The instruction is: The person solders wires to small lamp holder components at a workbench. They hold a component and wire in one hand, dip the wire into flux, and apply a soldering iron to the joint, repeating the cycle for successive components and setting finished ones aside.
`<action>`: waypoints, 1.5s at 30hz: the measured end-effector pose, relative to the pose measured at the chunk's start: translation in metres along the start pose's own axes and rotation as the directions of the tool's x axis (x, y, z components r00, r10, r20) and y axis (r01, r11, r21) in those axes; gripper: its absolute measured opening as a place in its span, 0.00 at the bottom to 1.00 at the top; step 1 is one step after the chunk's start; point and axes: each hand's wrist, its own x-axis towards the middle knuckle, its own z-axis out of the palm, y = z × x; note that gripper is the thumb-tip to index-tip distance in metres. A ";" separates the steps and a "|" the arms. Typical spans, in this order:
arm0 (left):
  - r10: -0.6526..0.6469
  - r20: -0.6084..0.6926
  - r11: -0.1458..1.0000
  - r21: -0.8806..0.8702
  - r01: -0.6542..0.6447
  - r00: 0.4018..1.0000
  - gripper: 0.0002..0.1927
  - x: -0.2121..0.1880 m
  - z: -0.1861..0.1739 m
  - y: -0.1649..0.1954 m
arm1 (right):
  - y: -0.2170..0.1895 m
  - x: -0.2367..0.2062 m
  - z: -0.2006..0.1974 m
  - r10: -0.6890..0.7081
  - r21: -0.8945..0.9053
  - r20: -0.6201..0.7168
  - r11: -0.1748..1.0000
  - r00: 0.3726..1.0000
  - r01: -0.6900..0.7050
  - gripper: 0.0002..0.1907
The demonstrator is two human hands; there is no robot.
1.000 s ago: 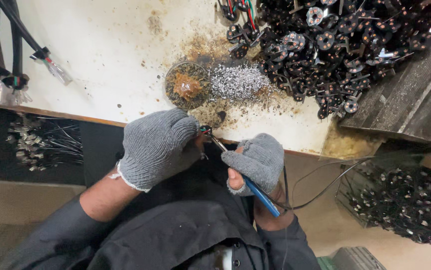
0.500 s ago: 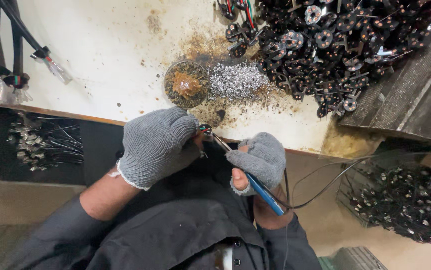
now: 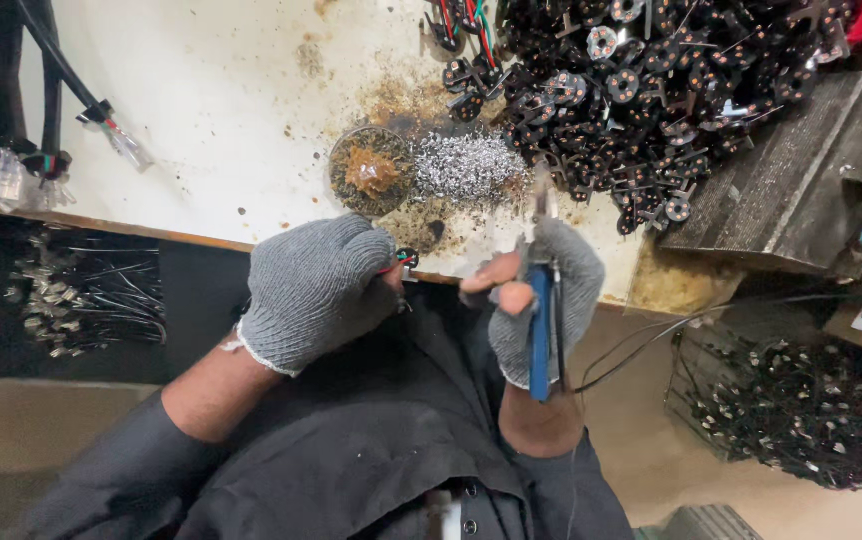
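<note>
Both hands wear grey knit gloves. My left hand [image 3: 313, 288] is closed around a small black round part with red and green wires [image 3: 406, 260], held at the table's front edge. My right hand [image 3: 541, 300] grips a blue-handled soldering iron [image 3: 541, 320], held nearly upright, its tip pointing toward the grey heap of solder scraps [image 3: 466, 165]. The iron's tip sits apart from the small part, to its right. A thin black cord runs from the iron to the right.
A round tin of brown flux [image 3: 371, 172] sits beside the solder scraps on the stained white table [image 3: 211, 110]. A large pile of black wired parts [image 3: 651, 90] fills the upper right. Bins of parts lie at lower right [image 3: 801, 420] and left [image 3: 81, 295].
My right hand swung the soldering iron from a slant touching the small part to near upright, moving its tip away toward the solder heap. My left hand stayed almost still.
</note>
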 end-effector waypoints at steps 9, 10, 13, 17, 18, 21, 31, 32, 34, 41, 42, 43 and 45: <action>-0.004 -0.042 0.995 0.099 0.008 0.999 0.10 -0.003 -0.003 0.005 | -0.022 0.096 0.035 -0.369 -0.747 0.262 0.508 0.892 0.430 0.31; -0.005 -0.046 0.996 0.091 0.009 0.999 0.09 -0.003 -0.004 0.005 | -0.025 0.104 0.041 -0.409 -0.807 0.307 0.367 0.859 0.463 0.35; -0.023 -0.062 0.996 0.082 0.028 0.998 0.08 -0.004 -0.006 0.005 | -0.028 0.114 0.057 -0.386 -0.888 0.298 0.223 0.873 0.401 0.38; -0.040 -0.048 0.997 0.065 0.043 0.998 0.08 -0.006 -0.007 0.001 | -0.029 0.101 0.048 -0.379 -0.862 0.242 0.339 0.893 0.377 0.34; -0.041 -0.049 0.997 0.063 0.044 0.998 0.07 -0.007 -0.006 0.000 | -0.028 0.098 0.043 -0.376 -0.840 0.236 0.385 0.896 0.383 0.34; -0.020 -0.074 0.998 0.054 0.024 0.997 0.07 -0.007 -0.003 0.000 | -0.022 0.097 0.033 -0.347 -0.856 0.229 0.373 0.909 0.358 0.36; -0.004 -0.057 0.998 0.064 0.007 0.998 0.08 -0.004 -0.006 0.005 | -0.036 0.082 0.037 -0.320 -0.763 0.180 0.552 0.930 0.337 0.30; -0.014 -0.049 0.998 0.060 0.017 0.999 0.08 -0.005 -0.006 0.004 | -0.039 0.070 0.032 -0.261 -0.716 0.161 0.632 0.952 0.295 0.30; -0.034 -0.043 0.998 0.053 0.036 0.999 0.07 -0.006 -0.006 0.001 | -0.038 0.049 0.024 -0.039 -0.603 0.139 0.789 0.990 0.116 0.31; 0.022 -0.058 0.999 0.048 -0.019 0.998 0.08 -0.006 -0.002 0.000 | -0.013 0.001 0.010 -0.059 -0.499 0.176 0.855 0.983 0.140 0.28; 0.024 -0.044 0.998 0.067 -0.021 0.999 0.09 -0.005 -0.001 0.002 | -0.013 -0.001 0.010 -0.067 -0.472 0.165 0.871 0.984 0.139 0.27; 0.023 -0.033 0.996 0.085 -0.021 0.999 0.09 -0.005 0.000 0.003 | -0.013 -0.002 0.011 -0.077 -0.445 0.157 0.885 0.985 0.140 0.26; 0.021 -0.028 0.995 0.102 -0.018 0.999 0.10 -0.004 0.002 0.005 | -0.013 0.000 0.017 -0.091 -0.575 0.203 0.795 0.975 0.194 0.17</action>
